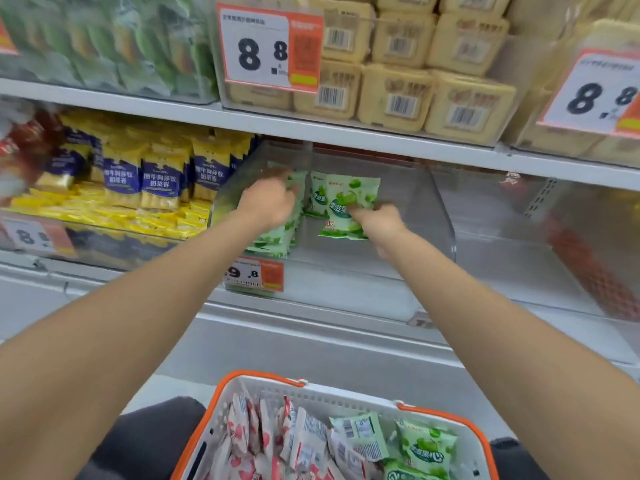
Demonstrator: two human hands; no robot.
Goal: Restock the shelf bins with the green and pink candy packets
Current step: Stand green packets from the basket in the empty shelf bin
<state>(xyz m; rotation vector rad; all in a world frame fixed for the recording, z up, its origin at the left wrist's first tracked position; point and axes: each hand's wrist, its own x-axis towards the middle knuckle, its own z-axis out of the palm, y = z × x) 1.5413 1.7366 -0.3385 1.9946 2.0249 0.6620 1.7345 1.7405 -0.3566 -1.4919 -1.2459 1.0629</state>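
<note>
1. Both arms are being stretched forward into the clear bin (440, 216) on the middle shelf. The basket (263, 377) is sitting low, close to the body.
2. A green packet (341, 202) is being pinched near its lower right edge by the right hand (379, 226), thumb across the printed face. The packet is being held upright, face to the camera, with its long axis running top to bottom and slightly tilted.
3. The left hand (268, 202) is being laid over the top of the row of green packets (277, 237) at the bin's left side. Its fingers are bent but motion-blurred, so it cannot be told whether anything is being gripped.
4. Key relation: the held packet is being kept just right of that row, apart from it. The gap lies leftward, toward the left hand, so the right hand is the nearer one for the placing.
5. Judgement: the packet is likely being added to the row while the left hand steadies it.
6. Stock is waiting in the basket, pink packets (242, 431) on the left and loose green packets (426, 445) on the right.
</note>
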